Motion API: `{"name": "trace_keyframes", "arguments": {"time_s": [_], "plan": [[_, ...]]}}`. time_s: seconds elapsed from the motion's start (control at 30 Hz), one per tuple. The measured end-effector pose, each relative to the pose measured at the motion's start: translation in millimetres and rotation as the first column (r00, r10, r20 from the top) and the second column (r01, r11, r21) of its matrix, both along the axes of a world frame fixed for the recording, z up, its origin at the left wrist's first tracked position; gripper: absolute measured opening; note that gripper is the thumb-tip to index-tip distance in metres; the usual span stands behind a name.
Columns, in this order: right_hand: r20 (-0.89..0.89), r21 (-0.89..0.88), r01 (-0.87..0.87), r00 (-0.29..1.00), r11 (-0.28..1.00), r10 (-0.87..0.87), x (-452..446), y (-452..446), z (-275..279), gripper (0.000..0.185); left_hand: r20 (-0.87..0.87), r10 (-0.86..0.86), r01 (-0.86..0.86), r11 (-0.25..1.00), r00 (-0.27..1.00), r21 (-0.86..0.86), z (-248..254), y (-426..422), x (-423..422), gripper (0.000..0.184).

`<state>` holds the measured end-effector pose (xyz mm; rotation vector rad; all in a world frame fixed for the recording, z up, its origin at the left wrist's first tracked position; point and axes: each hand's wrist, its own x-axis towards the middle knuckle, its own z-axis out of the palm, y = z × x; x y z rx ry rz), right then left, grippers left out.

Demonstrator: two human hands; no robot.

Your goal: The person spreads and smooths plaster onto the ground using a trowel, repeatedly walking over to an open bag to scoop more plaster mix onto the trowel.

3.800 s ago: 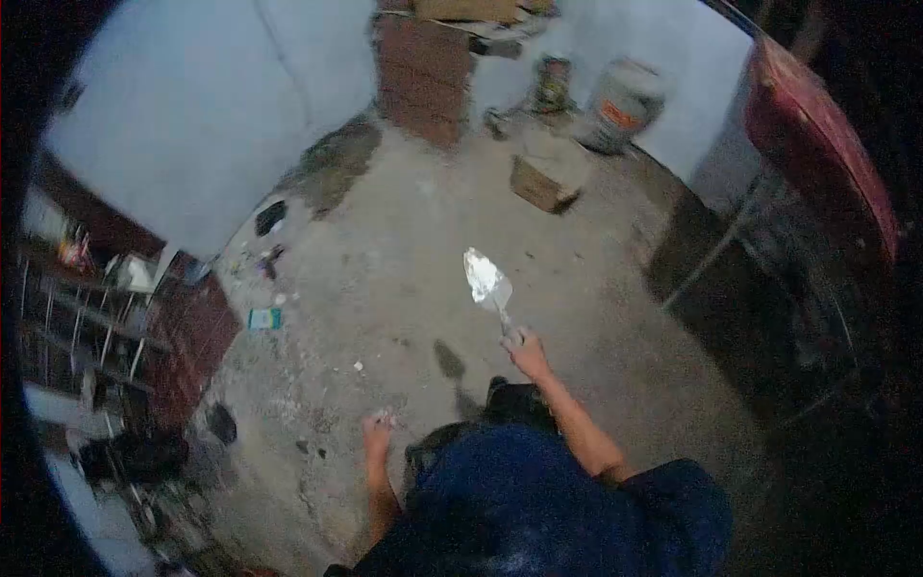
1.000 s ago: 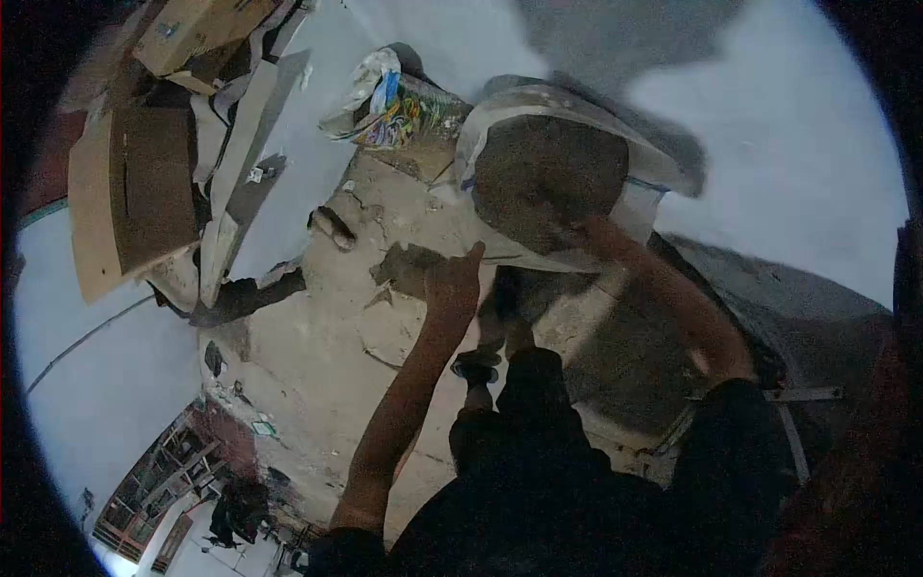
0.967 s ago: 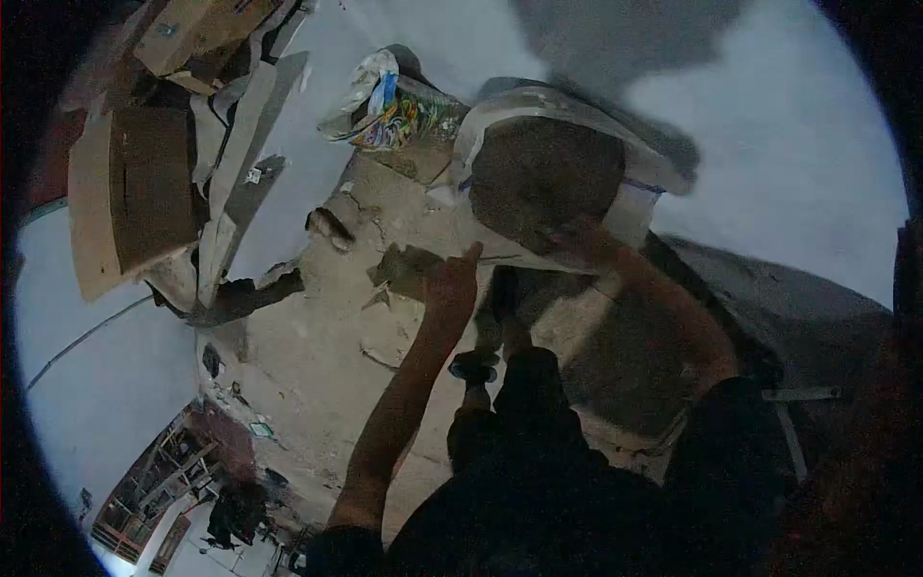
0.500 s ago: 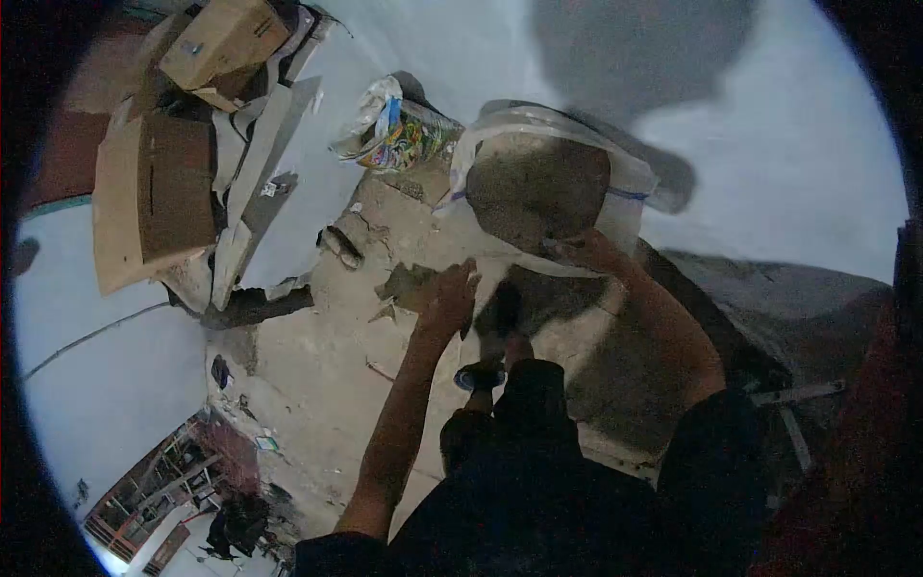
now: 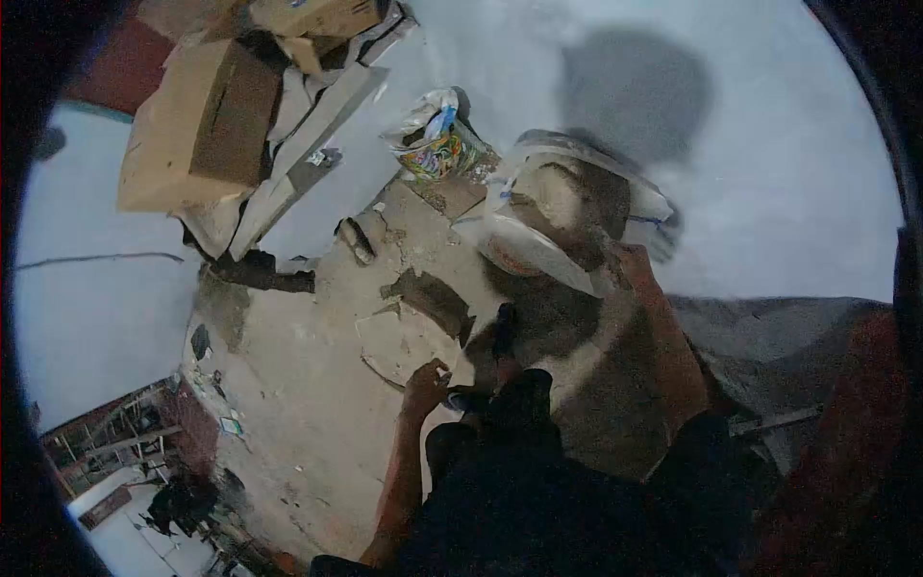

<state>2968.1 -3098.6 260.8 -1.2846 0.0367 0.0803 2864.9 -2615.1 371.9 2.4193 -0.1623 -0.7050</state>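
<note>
here, left hand (image 5: pixel 427 387) curled narrow, right hand (image 5: pixel 627 265) at pale round-mouthed sack (image 5: pixel 540 252), grip unclear

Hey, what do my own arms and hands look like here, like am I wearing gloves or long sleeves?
No gloves show on your left hand or right hand. Dark, loose fabric sleeves leave both forearms bare. The light is too dim to make out any markings.

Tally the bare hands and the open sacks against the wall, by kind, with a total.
Hands: 2 (left hand, right hand)
Sacks: 2 (large pale sack, smaller colourful sack)
Total: 4
</note>
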Motion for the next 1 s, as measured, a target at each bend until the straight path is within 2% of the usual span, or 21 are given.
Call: {"name": "trace_keyframes", "arguments": {"time_s": [0.03, 0.1, 0.13, 0.2, 0.23, 0.3, 0.37, 0.4, 0.5, 0.53, 0.57, 0.63, 0.67, 0.73, 0.77, 0.87, 0.9, 0.93, 1.0], "plan": [[-0.202, -0.174, 0.043, 0.976, 0.984, -0.078, -3, 24, 49, 0.023, 0.007, 0.013, -0.013, 1.0, 1.0, -0.008, 2, 18, -14, 0.019], [-0.367, -0.356, 0.041, 0.913, 0.934, -0.179, -16, 49, 68, 0.026, -0.128, 0.156, -0.161, 0.987, 0.979, -0.026, 4, 54, -41, 0.018], [-0.167, -0.538, 0.106, 0.959, 0.837, -0.229, -27, 51, 45, 0.025, -0.122, 0.166, -0.171, 0.985, 0.979, -0.031, 4, 73, -54, 0.018], [0.054, -0.68, 0.199, 0.973, 0.705, -0.223, -41, 79, 40, 0.024, -0.177, 0.272, -0.269, 0.962, 0.946, 0.045, 6, 110, -82, 0.017], [-0.023, -0.663, 0.203, 0.957, 0.721, -0.29, -45, 96, 58, 0.024, -0.17, 0.283, -0.281, 0.959, 0.944, 0.034, -1, 129, -99, 0.017], [-0.179, -0.627, 0.218, 0.894, 0.748, -0.41, -54, 135, 107, 0.024, -0.012, 0.292, -0.292, 0.952, 0.956, -0.095, -19, 168, -137, 0.012], [-0.333, -0.592, 0.241, 0.796, 0.769, -0.506, -68, 172, 144, 0.025, -0.006, 0.345, -0.345, 0.936, 0.938, -0.072, -14, 209, -175, 0.012], [-0.315, -0.478, 0.324, 0.805, 0.816, -0.503, -77, 175, 131, 0.025, -0.006, 0.386, -0.386, 0.922, 0.922, -0.038, -11, 229, -194, 0.011], [-0.313, -0.475, 0.308, 0.817, 0.824, -0.485, -121, 234, 177, 0.026, -0.051, 0.484, -0.486, 0.874, 0.874, -0.025, -8, 280, -245, 0.014], [-0.32, -0.469, 0.303, 0.817, 0.83, -0.479, -137, 253, 183, 0.026, 0.114, 0.479, -0.461, 0.875, 0.871, -0.149, -6, 298, -268, 0.012], [-0.326, -0.464, 0.298, 0.818, 0.834, -0.473, -152, 271, 187, 0.026, 0.117, 0.492, -0.474, 0.868, 0.863, -0.151, -10, 316, -292, 0.012], [-0.328, -0.465, 0.283, 0.825, 0.839, -0.461, -177, 306, 190, 0.027, 0.097, 0.563, -0.539, 0.819, 0.821, -0.194, -27, 350, -341, 0.013], [-0.322, -0.47, 0.278, 0.83, 0.838, -0.455, -189, 324, 190, 0.028, -0.055, 0.645, -0.642, 0.743, 0.762, -0.189, -33, 366, -366, 0.013], [-0.282, -0.493, 0.253, 0.858, 0.833, -0.428, -212, 359, 183, 0.028, -0.07, 0.678, -0.677, 0.711, 0.732, -0.192, -49, 391, -416, 0.014], [-0.214, -0.521, 0.24, 0.892, 0.819, -0.397, -223, 374, 171, 0.028, -0.088, 0.699, -0.701, 0.687, 0.71, -0.192, -57, 403, -441, 0.014], [0.162, -0.644, 0.258, 0.966, 0.72, -0.202, -254, 420, 117, 0.029, -0.021, 0.679, -0.666, 0.712, 0.734, -0.223, -77, 446, -516, 0.013], [0.218, -0.625, 0.317, 0.948, 0.713, -0.231, -285, 478, 153, 0.029, -0.003, 0.657, -0.636, 0.728, 0.754, -0.258, -81, 463, -546, 0.014], [-0.106, -0.663, 0.151, 0.951, 0.734, -0.291, -315, 532, 189, 0.031, -0.07, 0.69, -0.692, 0.707, 0.72, -0.15, -81, 477, -574, 0.014], [-0.142, -0.645, 0.09, 0.961, 0.759, -0.235, -370, 620, 210, 0.03, -0.11, 0.728, -0.736, 0.669, 0.677, -0.104, -87, 516, -628, 0.015]]}}
